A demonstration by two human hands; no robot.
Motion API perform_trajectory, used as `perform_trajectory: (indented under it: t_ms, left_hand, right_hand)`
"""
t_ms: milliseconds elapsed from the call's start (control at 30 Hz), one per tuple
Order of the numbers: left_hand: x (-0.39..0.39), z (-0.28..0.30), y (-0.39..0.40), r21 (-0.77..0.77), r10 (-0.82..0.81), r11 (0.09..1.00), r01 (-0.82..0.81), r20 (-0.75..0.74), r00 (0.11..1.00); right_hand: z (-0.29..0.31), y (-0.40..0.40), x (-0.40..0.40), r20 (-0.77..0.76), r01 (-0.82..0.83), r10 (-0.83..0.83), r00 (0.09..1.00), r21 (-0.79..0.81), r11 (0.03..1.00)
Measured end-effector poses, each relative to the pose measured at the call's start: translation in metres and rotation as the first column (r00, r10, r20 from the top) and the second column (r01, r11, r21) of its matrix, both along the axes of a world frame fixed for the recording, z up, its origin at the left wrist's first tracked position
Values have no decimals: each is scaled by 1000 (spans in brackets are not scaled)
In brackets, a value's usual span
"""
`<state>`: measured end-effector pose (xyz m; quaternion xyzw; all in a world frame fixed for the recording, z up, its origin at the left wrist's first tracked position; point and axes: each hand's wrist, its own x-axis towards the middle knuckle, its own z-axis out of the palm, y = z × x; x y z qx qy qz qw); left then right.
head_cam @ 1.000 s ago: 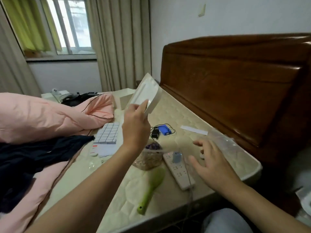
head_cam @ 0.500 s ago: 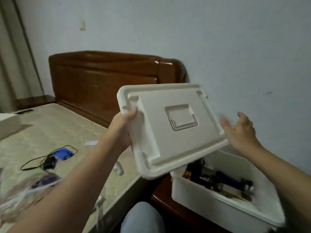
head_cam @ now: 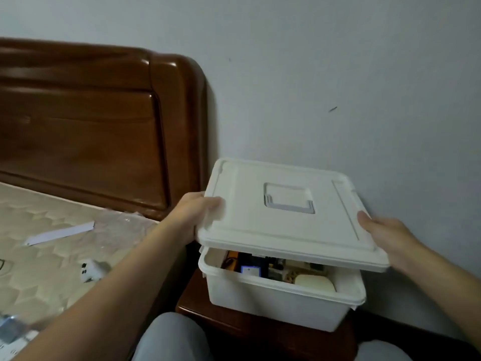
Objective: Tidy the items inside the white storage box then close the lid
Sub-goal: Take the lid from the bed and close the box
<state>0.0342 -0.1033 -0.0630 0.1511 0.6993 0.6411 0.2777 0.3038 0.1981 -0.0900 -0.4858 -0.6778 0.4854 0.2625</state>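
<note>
At far left, bare quilted mattress (head_cam: 52,269), strewn with a white paper strip (head_cam: 61,233), a crumpled clear plastic sheet (head_cam: 122,225) and a small white plug adapter (head_cam: 89,269) with dark holes on its face; something blurred blue and white at the bottom left corner, too smeared to tell. Behind the mattress, a glossy dark wooden headboard (head_cam: 91,126) against a pale wall (head_cam: 338,74).

Reaching in from lower left, left hand (head_cam: 195,217), thumb laid over the top left edge of the white lid (head_cam: 281,212) and the remaining fingers tucked beneath the rim, out of sight. Lid held tilted over the white storage box (head_cam: 273,298), far edge low against the box's back, near edge raised clear of the front rim, leaving a gap. Recessed rectangular handle (head_cam: 289,198) set flat in the middle of the lid.

Through the gap, jumbled contents: a yellow and black item (head_cam: 231,257) at left, a small blue-edged card (head_cam: 250,270), dark pieces in the middle too small to name, and a rounded cream object (head_cam: 315,282) at right. Box seated on a dark wooden nightstand (head_cam: 247,332) wedged between bed and wall.

At right, right hand (head_cam: 385,235), thumb pressed on the lid's right edge, other fingers hidden below it. Along the bottom edge, grey-trousered knees (head_cam: 169,340).
</note>
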Motion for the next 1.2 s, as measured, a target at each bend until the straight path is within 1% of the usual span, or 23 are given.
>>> perform_trajectory:
  t_ms: [67, 100, 300, 467, 600, 733, 867, 967, 1033, 1067, 1133, 1200]
  left_hand:
    - [0, -30, 10, -164, 12, 986, -35, -141, 990]
    - [-1, -43, 13, -205, 2, 978, -38, -172, 985]
    - [-9, -108, 16, -294, 14, 951, -90, -251, 968]
    - [-7, -135, 14, -314, 9, 944, -104, -290, 957]
    - [-11, -138, 14, -374, -31, 922, -100, -328, 944]
    - [-14, -137, 19, -454, -109, 889, -65, -347, 932]
    - [-23, -136, 28, -544, -167, 837, -67, -369, 914]
    - [-28, -130, 39, -631, -158, 769, -106, -347, 924]
    - [-28, -125, 46, -693, -174, 705, -151, -375, 911]
    - [-28, -123, 50, -706, -196, 688, -171, -407, 892]
    - [-27, -116, 60, -656, -203, 723, -215, -499, 843]
    - [-28, -110, 73, -574, -223, 780, -248, -625, 748]
  right_hand:
    - [-20, -5, -2, 53, 29, -30, 998, 15, 999]
    - [-30, -8, -2, 80, 32, -33, 996, 17, 999]
    - [-67, -22, 2, 150, -12, 3, 989, 59, 998]
    - [-91, -21, -1, 209, -12, -1, 978, 62, 998]
    - [-107, -21, -5, 264, -31, 13, 965, 64, 997]
    - [-110, -14, -11, 338, -62, 26, 941, 97, 993]
    - [-109, -1, -20, 468, -90, 30, 883, 106, 990]
    - [-100, 7, -31, 570, -107, 31, 821, 101, 989]
    - [-93, 13, -40, 596, -152, 2, 803, 200, 968]
    - [-89, 16, -44, 585, -193, -2, 811, 272, 943]
    - [-81, 22, -53, 564, -292, 29, 825, 383, 876]
    - [-76, 31, -64, 581, -394, 81, 810, 436, 809]
